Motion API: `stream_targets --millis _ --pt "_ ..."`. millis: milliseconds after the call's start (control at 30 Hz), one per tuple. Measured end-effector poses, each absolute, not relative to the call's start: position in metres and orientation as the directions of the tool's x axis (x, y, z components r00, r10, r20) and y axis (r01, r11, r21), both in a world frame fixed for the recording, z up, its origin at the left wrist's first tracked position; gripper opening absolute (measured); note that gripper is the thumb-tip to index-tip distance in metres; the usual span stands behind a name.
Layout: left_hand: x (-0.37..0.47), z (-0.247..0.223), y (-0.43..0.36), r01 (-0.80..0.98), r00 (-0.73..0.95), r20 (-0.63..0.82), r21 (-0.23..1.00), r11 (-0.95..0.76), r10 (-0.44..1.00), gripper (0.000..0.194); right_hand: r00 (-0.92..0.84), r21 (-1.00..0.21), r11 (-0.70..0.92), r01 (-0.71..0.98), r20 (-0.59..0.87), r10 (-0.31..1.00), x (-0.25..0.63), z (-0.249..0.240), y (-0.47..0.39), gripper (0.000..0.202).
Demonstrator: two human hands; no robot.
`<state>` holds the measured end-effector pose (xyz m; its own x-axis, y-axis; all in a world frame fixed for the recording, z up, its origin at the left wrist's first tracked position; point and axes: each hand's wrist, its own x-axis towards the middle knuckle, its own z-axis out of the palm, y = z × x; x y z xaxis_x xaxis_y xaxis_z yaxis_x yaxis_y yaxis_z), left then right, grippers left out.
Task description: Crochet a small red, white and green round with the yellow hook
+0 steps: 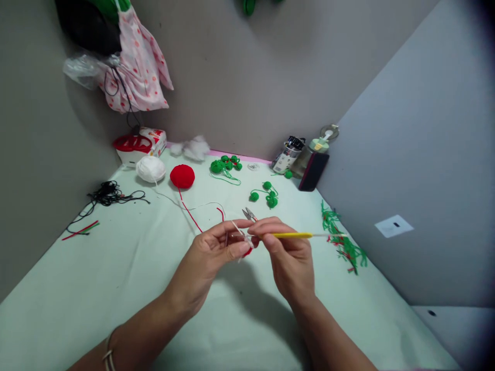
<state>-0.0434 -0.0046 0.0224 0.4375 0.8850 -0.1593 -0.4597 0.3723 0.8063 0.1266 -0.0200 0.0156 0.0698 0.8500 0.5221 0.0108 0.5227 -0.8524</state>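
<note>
My right hand (290,257) is closed around a crochet hook (292,235) with a yellow handle, its thin tip pointing left toward my other hand. Between thumb and fingers, my left hand (211,252) pinches a small red and white crochet piece (247,251), mostly hidden by the fingertips. White yarn crosses over the left index finger at the hook's tip. A red strand runs back from the left hand to a red yarn ball (182,176), and a pale strand leads to a white yarn ball (150,169). Small scissors (249,213) lie just behind my hands.
Green crocheted balls (271,198) and a green-red cluster (228,164) lie farther back. Green yarn scraps (344,239) are on the right, tangled black cord (110,193) on the left. A can of pens (286,157), a bottle and a phone (314,171) stand by the wall.
</note>
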Motion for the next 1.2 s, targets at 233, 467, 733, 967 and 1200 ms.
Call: stream_targets --millis 233,467,733,967,1200 --pt "-0.045 0.023 -0.006 -0.438 0.364 -0.152 0.842 0.314 0.919 0.043 0.102 -0.889 0.457 -0.037 0.452 0.886 0.128 0.015 -0.018 0.016" --pt "-0.044 0.02 -0.007 -0.443 0.436 -0.115 0.836 0.324 0.892 0.04 0.032 -0.838 0.534 0.108 0.54 0.841 0.127 0.014 -0.019 0.012" --pt "-0.046 0.023 -0.007 -0.45 0.409 -0.142 0.828 0.334 0.902 0.037 0.063 -0.909 0.39 -0.15 0.384 0.921 0.129 0.015 -0.017 0.015" --pt "-0.047 0.027 -0.007 -0.429 0.407 -0.154 0.838 0.337 0.9 0.027 -0.023 -0.917 0.353 -0.186 0.363 0.932 0.131 0.02 -0.018 0.023" --pt "-0.046 0.018 -0.008 -0.432 0.358 -0.114 0.86 0.273 0.927 0.029 -0.138 -0.597 0.701 0.391 0.715 0.686 0.133 0.017 -0.031 0.023"
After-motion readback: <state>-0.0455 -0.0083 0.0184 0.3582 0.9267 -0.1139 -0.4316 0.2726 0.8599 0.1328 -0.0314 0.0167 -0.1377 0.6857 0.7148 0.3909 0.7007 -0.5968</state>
